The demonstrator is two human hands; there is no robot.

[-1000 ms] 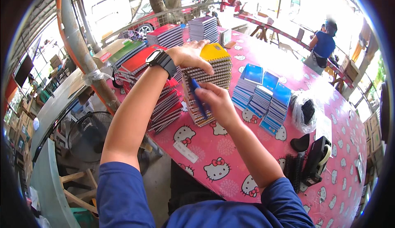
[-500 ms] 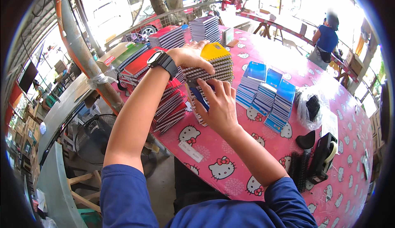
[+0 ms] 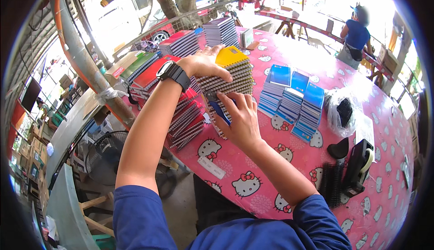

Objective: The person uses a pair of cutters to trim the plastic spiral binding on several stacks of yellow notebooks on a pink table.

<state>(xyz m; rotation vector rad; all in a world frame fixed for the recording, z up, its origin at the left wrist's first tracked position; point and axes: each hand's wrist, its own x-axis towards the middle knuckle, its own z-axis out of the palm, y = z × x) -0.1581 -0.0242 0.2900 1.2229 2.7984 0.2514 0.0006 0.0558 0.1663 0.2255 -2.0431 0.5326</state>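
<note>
My left hand (image 3: 205, 65), below a black wristwatch (image 3: 172, 74), lies over a tall stack of spiral notebooks (image 3: 233, 80) with a yellow cover on top. Its thumb presses along the near edge and its fingers reach to the far side. Wrapped in my right hand (image 3: 239, 116) is a pair of blue-handled pliers (image 3: 219, 111), its dark jaws up against the wire-bound edges of the stack. Whether the jaws bite on a wire is too small to tell. Red-covered spiral notebooks (image 3: 185, 119) are piled just left of the pliers.
Stacks of blue notebooks (image 3: 291, 98) stand to the right. Beyond them are a plastic bag (image 3: 339, 119), a black tape dispenser (image 3: 358, 168) and black binding coils (image 3: 332, 184) on the pink tablecloth (image 3: 266, 168). A metal post (image 3: 88, 65) rises at left; a person (image 3: 356, 35) stands far right.
The whole view has shifted slightly. Both hands keep their places on the stack and the pliers, with barely any movement. The person far away has turned a little.
</note>
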